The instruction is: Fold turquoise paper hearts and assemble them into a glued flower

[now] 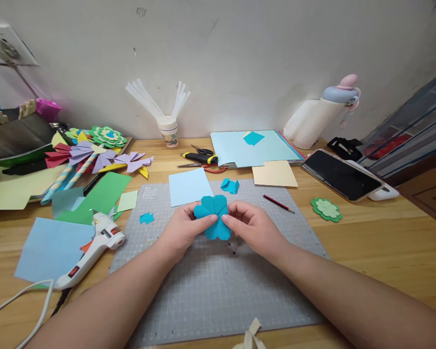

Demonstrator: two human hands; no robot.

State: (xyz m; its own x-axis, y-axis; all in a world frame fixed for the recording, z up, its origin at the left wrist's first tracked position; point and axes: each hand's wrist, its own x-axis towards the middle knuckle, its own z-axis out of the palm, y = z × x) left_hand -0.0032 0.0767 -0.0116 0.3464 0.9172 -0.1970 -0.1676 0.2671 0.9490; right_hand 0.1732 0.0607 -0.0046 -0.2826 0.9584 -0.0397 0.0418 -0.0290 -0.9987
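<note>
Between my two hands is a blue paper flower [217, 230] with creased petals, held above the grey cutting mat [218, 295]. My left hand [183, 228] pinches its left side, the thumb lying over the front. On the right edge, my right hand [252, 225] pinches it too, thumb near the flower's middle. Both hands' other fingers are partly hidden behind the paper. Small blue paper scraps lie on the mat: one piece [147, 218] to the left and a folded piece [230, 185] just beyond the flower. A pencil [279, 204] rests right of my right hand.
At left, a glue gun [103, 232] with its cord lies beside coloured paper sheets [51, 247] and paper flowers [94, 152]. Scissors [201, 168], a cutter [199, 158] and a paper cup [168, 131] stand behind. A phone [341, 174], bottle [323, 116] and green paper flower [327, 209] are right.
</note>
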